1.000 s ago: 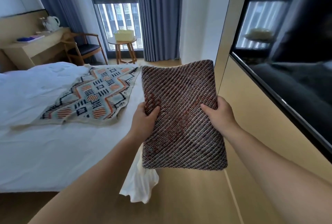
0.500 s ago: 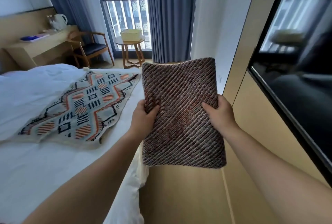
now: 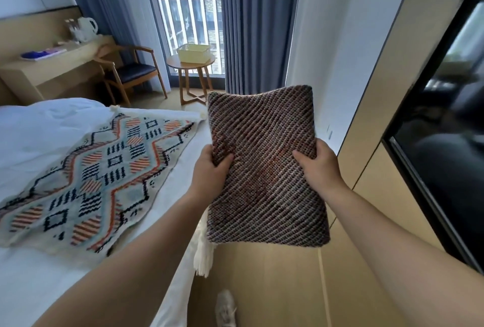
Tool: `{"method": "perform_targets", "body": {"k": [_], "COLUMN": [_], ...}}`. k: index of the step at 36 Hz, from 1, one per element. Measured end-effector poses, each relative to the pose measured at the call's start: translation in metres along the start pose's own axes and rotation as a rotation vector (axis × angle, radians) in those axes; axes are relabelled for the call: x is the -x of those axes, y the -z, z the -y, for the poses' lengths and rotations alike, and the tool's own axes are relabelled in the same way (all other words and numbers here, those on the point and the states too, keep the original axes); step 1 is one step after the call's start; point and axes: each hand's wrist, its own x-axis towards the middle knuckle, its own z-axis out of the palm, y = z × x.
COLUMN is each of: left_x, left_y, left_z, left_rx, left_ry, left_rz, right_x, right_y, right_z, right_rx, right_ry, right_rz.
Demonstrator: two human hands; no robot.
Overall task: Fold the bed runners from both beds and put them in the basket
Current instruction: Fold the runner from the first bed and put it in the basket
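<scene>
Brown-grey diagonal-knit folded runner [image 3: 264, 169] sits mid-frame, my left hand [image 3: 209, 169] and right hand [image 3: 318, 169] clamped on its side edges. Risk: layers could slip open during the carry to the pale yellow plastic basket [image 3: 193, 52] on the round tabletop [image 3: 191, 62], upper centre. Versus earlier frames: basket nearer; patterned runner [image 3: 94, 177] unfolded on bed.

The folded bed runner [image 3: 264, 169] is coarse knitted cloth, ribbed and matt; the patterned runner [image 3: 86, 180] on the bed is a flatter woven knit, also matt; the bedsheet [image 3: 39, 127] is smooth white cloth; the basket [image 3: 193, 53] looks like pale yellow perforated plastic; the round side table [image 3: 191, 64] and the chair frame [image 3: 115, 69] are smooth wood; the wall screen [image 3: 445, 143] is glossy black.
</scene>
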Motion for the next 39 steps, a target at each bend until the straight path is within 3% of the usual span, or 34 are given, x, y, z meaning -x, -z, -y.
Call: {"method": "perform_targets", "body": {"k": [15, 24, 39], "left_x": [-0.265, -0.379, -0.581], "left_y": [-0.023, -0.039, -0.145], "left_z": [0.035, 0.045, 0.057], "left_rx": [0.048, 0.042, 0.004], "left_ry": [-0.016, -0.009, 0.038], "left_rz": [0.063, 0.101, -0.028], "right_x": [-0.23, -0.334, -0.587], "right_y": [-0.093, -0.126, -0.154], "right_z": [0.01, 0.0, -0.057], "right_rx": [0.057, 0.077, 0.132], "right_ry": [-0.014, -0.047, -0.018], "right_rz": [-0.04, -0.054, 0.058]}}
